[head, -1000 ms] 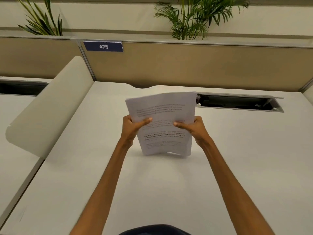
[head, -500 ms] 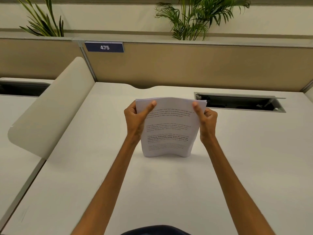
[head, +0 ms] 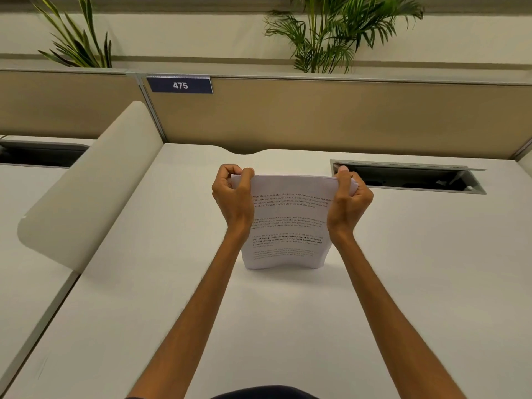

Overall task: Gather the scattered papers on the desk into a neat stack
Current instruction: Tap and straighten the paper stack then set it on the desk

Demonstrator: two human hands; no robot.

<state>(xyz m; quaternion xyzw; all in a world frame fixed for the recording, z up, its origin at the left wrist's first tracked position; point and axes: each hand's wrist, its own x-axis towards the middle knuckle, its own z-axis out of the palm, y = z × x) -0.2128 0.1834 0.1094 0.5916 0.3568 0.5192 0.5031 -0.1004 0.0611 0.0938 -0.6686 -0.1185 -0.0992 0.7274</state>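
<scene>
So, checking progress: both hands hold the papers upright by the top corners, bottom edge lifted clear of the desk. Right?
Not quite. The head view shows the papers' bottom edge resting on the desk, not lifted. The left hand and right hand do grip the top corners, papers upright.

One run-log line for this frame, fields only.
phase: squaring stack | left hand: gripping papers top-left corner | right hand: gripping top-right corner | papers: upright, bottom edge on desk, slightly bowed

papers [head: 288, 223] | white printed stack | upright on desk [head: 201, 312], bottom edge bowed | top corners pinched
</scene>
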